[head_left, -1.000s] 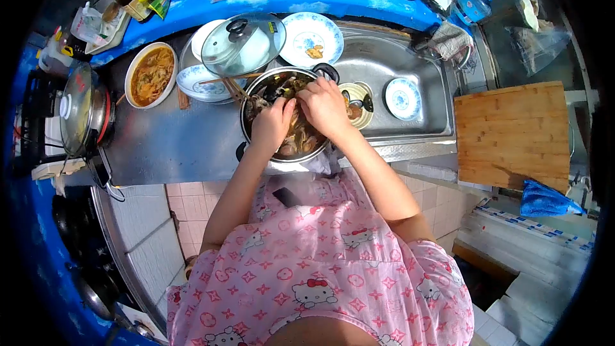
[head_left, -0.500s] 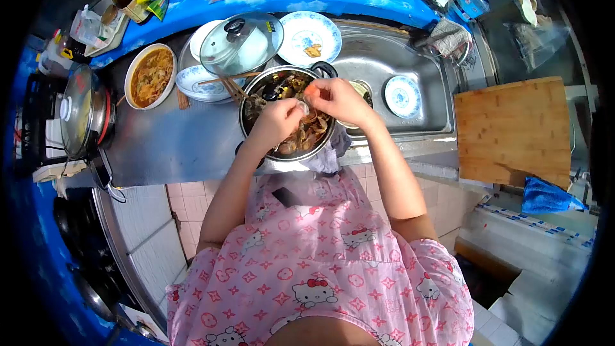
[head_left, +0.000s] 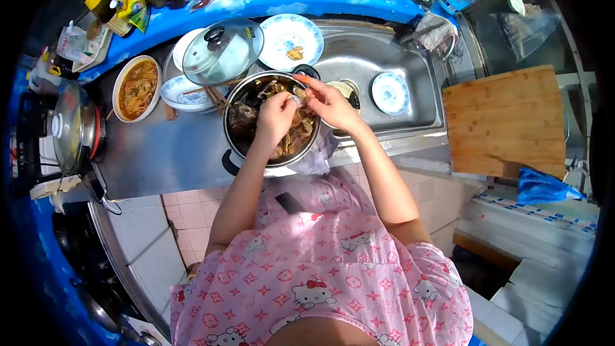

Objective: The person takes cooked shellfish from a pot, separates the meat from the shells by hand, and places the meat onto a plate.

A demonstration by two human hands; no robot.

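Observation:
A metal pot point(head_left: 229, 133) of dark brown food pieces sits at the counter's edge beside the sink. Over it my left hand point(head_left: 277, 118) is closed in a pinch on a small whitish piece point(head_left: 296, 98), whose kind I cannot make out. My right hand point(head_left: 333, 104) meets it from the other side, thumb and fingers pinched close to the same piece. Whatever those fingers hold is largely hidden. An orange spot shows by the right fingertips. Chopsticks point(head_left: 214, 97) lean at the pot's left rim, and dark food lies under both hands.
Behind the pot are a glass lid point(head_left: 224, 57) and a patterned plate point(head_left: 307, 32) with food scraps. An oval dish of stew point(head_left: 137, 88) stands left. On the right, the sink point(head_left: 359, 57) holds a small plate point(head_left: 390, 93); beyond it is a wooden cutting board point(head_left: 503, 122).
The view has shifted, so the pot and counter appear farther left. Both hands stay together over the pot; the right fingers have changed their pose slightly, with the orange spot now higher.

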